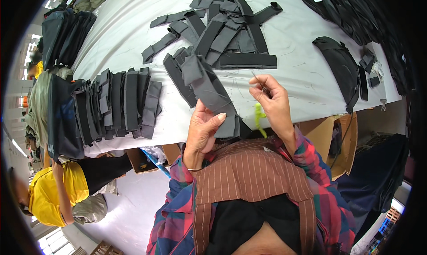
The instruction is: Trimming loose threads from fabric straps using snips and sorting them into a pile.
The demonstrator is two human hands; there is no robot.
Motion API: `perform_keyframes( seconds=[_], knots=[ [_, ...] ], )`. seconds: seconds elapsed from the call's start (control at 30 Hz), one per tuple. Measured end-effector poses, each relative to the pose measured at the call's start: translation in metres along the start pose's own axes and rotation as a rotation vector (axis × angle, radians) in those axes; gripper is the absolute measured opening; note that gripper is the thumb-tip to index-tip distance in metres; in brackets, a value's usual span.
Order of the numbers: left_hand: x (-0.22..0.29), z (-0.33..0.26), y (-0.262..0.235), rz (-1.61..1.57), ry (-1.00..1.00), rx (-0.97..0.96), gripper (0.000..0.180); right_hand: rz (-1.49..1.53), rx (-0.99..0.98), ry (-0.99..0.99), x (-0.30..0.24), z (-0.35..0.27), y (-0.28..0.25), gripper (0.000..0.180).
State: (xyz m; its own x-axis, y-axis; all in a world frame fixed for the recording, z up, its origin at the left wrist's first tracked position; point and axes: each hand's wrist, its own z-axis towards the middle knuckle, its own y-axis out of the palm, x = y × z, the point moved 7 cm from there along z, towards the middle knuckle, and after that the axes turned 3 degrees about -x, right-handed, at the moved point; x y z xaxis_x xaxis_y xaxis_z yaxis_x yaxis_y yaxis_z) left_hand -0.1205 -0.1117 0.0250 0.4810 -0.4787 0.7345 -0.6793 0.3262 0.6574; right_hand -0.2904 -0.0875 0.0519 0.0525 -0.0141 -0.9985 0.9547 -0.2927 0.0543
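Observation:
My left hand (203, 129) pinches a dark grey fabric strip (209, 88) between thumb and fingers near its lower end. The strip slants up and away to the left, with loose threads sticking out along it. To the right, my right hand (275, 104) is closed around small dark thread snips (266, 91), mostly hidden by the fingers. A bright yellow-green cord (259, 119) hangs just below that hand. Past my left hand lies a tangled heap of similar strips (231, 30), some folded and some flat. The snips are apart from the held strip.
A row of stacked dark strips (118, 104) lies along the table's (293, 84) left front edge. Black fabric pieces (340, 68) rest at right, scraps beyond. Cardboard boxes (342, 144) stand under the table. A person in a yellow top (58, 192) works at left beside hanging garments.

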Motion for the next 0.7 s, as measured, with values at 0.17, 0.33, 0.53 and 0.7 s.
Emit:
perform_keyframes(
  seconds=[0.17, 0.33, 0.53, 0.7],
  knots=[
    [-0.002, 0.0, -0.017, 0.027, 0.083, 0.021, 0.043, -0.303, -0.123, -0.189, -0.022, -0.014, 0.017, 0.018],
    [0.0, -0.004, -0.023, -0.028, 0.173, 0.162, 0.027, -0.405, -0.142, -0.258, -0.032, -0.019, 0.025, 0.014],
    [0.004, -0.004, -0.025, 0.026, 0.2, 0.11, 0.024, -0.497, -0.246, -0.235, -0.029, -0.02, 0.03, 0.011],
    [-0.005, -0.004, -0.032, 0.044, 0.101, 0.173, 0.024, -0.325, -0.21, -0.147, -0.016, -0.017, 0.025, 0.007]
  ],
)
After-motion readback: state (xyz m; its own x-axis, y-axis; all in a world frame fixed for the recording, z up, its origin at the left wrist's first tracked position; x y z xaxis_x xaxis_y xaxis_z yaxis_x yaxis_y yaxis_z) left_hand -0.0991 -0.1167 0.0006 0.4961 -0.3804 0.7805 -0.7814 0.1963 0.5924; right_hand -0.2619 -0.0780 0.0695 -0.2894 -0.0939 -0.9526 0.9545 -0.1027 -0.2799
